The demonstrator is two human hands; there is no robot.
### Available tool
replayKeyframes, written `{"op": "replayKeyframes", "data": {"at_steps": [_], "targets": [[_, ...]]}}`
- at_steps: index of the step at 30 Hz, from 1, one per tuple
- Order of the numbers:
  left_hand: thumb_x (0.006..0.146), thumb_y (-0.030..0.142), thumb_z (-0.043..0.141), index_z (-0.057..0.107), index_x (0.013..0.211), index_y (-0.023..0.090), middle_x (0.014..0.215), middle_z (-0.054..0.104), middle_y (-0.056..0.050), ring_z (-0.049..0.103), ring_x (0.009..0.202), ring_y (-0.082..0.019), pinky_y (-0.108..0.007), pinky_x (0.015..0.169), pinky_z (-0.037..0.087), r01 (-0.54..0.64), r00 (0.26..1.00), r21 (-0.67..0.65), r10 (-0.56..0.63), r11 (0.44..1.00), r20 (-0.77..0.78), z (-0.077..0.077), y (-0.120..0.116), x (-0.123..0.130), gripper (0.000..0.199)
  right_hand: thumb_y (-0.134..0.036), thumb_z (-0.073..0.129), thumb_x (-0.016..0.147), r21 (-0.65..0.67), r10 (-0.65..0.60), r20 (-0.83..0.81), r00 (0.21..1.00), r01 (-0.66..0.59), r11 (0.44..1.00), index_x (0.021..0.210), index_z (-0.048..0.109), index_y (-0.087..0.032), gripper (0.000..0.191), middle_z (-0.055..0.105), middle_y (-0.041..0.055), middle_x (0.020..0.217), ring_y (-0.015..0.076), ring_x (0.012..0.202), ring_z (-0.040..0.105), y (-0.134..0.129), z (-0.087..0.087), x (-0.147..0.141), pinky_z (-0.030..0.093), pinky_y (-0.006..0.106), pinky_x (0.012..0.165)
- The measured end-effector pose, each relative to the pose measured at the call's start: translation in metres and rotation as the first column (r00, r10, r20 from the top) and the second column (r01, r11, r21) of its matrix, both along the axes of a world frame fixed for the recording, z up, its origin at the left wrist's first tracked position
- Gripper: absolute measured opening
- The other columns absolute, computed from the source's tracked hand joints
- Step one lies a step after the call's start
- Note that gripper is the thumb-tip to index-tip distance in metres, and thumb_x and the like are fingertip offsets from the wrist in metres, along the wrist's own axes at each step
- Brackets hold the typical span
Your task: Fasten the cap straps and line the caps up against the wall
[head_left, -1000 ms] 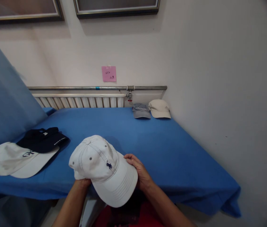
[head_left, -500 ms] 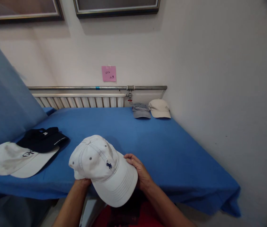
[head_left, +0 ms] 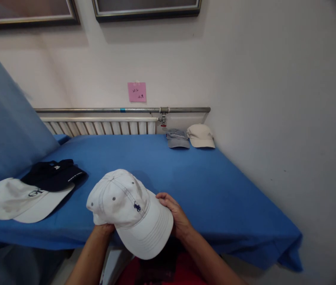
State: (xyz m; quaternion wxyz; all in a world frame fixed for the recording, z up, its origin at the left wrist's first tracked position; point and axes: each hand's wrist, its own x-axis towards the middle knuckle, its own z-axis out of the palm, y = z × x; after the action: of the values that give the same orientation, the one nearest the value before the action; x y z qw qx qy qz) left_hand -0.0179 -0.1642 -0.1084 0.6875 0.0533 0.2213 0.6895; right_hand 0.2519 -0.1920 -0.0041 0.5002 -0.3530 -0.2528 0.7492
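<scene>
A white cap (head_left: 120, 202) with a small dark blue rider emblem is held over the front edge of the blue-covered table, its brim pointing down and to the right. My right hand (head_left: 175, 215) grips the brim's right edge, thumb and fingers closed round it. Under the crown's lower left side is my left hand (head_left: 105, 228); its fingers are hidden by the cap. To the left, another white cap (head_left: 9, 200) with dark letters lies against a black cap (head_left: 52, 176). A grey cap (head_left: 177, 139) and a beige cap (head_left: 201, 135) sit side by side at the back.
The blue cloth (head_left: 209, 190) covers the table up to the wall. Behind it are a white radiator (head_left: 105, 127), a metal pipe (head_left: 90, 110) and a valve (head_left: 163, 118). A blue curtain (head_left: 10, 114) hangs at the left. A pink note (head_left: 136, 92) is on the wall.
</scene>
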Motion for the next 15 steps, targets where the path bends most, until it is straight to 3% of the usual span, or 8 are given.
{"op": "replayKeyframes", "data": {"at_steps": [4,8,15], "targets": [[0.096,0.041,0.031,0.066,0.115,0.026,0.082,0.075,-0.003,0.07,0.077,-0.017,-0.027,0.077,0.055,-0.075,0.997,-0.042,0.076,0.996,0.007,0.0055,-0.0018,0.0044,0.043,-0.029,0.077,0.055,-0.002,0.003,-0.007,1.0,-0.003,1.0,0.073,0.064,-0.021,0.024,0.059,-0.0029,0.067,0.0126,0.061,0.05,0.0002,-0.0002,0.0002,0.036,0.026,0.059],[0.095,0.037,0.036,0.063,0.122,0.026,0.084,0.076,-0.002,0.07,0.077,-0.018,-0.029,0.081,0.054,-0.079,0.997,-0.036,0.079,0.996,0.009,0.0081,-0.0026,0.0059,0.039,-0.029,0.077,0.055,-0.001,0.0,0.003,1.0,0.0,1.0,0.074,0.064,-0.02,0.025,0.059,-0.0031,0.066,0.0121,0.061,0.051,0.001,-0.0012,0.0,0.036,0.025,0.058],[0.095,0.038,0.034,0.062,0.121,0.03,0.089,0.075,0.0,0.069,0.087,-0.015,-0.027,0.085,0.053,-0.061,0.997,0.001,0.061,0.998,0.046,-0.0007,0.001,0.0015,0.04,-0.029,0.078,0.053,-0.012,-0.005,0.004,1.0,0.005,1.0,0.073,0.064,-0.02,0.026,0.059,-0.0042,0.065,0.0112,0.059,0.051,0.001,-0.0003,-0.0003,0.036,0.025,0.058]]}}
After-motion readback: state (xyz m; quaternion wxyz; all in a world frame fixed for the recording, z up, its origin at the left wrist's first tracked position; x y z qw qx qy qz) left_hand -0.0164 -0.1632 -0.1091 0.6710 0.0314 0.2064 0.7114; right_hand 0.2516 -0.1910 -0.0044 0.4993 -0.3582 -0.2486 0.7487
